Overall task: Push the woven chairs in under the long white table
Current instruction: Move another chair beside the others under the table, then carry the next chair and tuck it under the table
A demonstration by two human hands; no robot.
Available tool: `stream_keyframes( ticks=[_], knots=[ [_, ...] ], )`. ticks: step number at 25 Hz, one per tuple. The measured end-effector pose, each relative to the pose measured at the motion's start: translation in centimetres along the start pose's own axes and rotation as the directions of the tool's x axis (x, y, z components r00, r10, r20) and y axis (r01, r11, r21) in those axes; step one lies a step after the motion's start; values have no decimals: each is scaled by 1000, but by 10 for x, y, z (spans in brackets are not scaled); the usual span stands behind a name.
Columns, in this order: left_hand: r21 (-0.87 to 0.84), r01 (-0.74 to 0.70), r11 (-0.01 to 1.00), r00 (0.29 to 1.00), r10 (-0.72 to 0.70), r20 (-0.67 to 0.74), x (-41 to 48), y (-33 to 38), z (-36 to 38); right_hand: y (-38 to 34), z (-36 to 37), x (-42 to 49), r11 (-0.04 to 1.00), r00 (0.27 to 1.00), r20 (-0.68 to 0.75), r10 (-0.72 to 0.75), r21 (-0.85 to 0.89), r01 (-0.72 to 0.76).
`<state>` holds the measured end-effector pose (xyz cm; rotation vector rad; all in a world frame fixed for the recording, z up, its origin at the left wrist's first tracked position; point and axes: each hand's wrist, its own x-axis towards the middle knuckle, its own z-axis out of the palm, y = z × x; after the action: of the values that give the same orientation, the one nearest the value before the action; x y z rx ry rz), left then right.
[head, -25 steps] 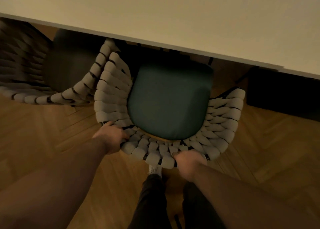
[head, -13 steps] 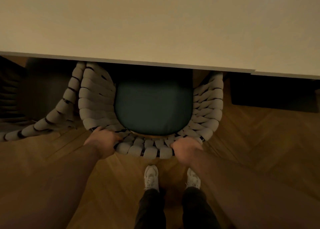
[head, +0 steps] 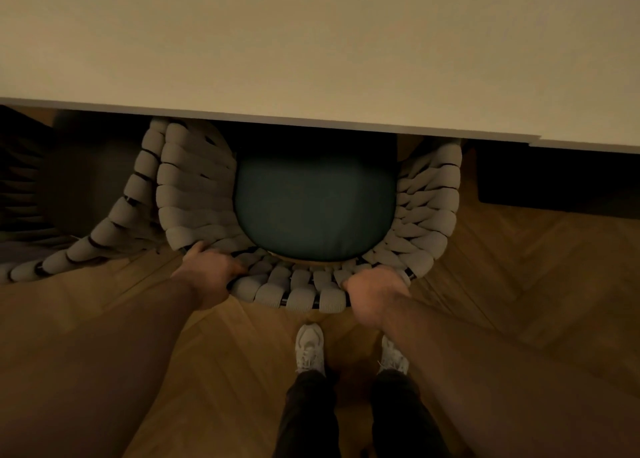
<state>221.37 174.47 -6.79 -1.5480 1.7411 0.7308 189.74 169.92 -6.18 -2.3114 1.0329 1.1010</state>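
A woven chair [head: 194, 194] with thick pale rope weave and a dark green seat cushion [head: 313, 208] stands partly under the long white table [head: 311, 42]. The front of its seat is hidden by the table edge. My left hand [head: 207, 274] grips the chair's curved back rim at its left. At the rim's right, my right hand [head: 375, 293] grips it too. A second woven chair [head: 104, 229] stands to the left, touching the first, with its seat in deep shadow under the table.
My two feet in white shoes [head: 310, 348] stand on the wooden herringbone floor [head: 519, 284] just behind the chair. A dark object [head: 554, 180] sits under the table at the right.
The chair has slid forward under the table while turning straight. Both hands kept their grip on its back rim. My feet have stepped up behind it.
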Motion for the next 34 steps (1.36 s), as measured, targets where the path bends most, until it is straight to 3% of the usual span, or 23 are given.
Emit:
stream_keyframes(
  ticks=[7,12,15,17,20,22,28,34],
  knots=[
    [-53,-12,999,1000,11,-27,-1,0,-1,-3,6,9,998,999,-10,40,54,-39],
    [-131,-96,987,989,80,-126,-10,-4,2,-21,11,-3,978,979,-18,202,55,-201],
    [-368,-183,912,983,157,-98,-24,-17,-12,-40,15,-32,954,951,-133,278,152,-258],
    [-483,-171,858,983,179,-31,-30,-23,-18,-53,24,-47,900,918,-190,347,343,-269],
    [-440,-185,879,983,162,-90,-41,-24,-22,-71,30,-74,699,883,-154,443,676,-233],
    [-313,-216,925,972,174,-157,-47,-18,-22,-86,41,-101,570,854,-113,508,787,-235],
    [-109,-294,950,931,258,-258,-71,50,-51,-106,125,-198,218,728,196,657,875,-433],
    [140,-447,883,849,468,-246,-101,180,-78,-130,239,-292,-245,536,447,716,880,-407]
  ],
)
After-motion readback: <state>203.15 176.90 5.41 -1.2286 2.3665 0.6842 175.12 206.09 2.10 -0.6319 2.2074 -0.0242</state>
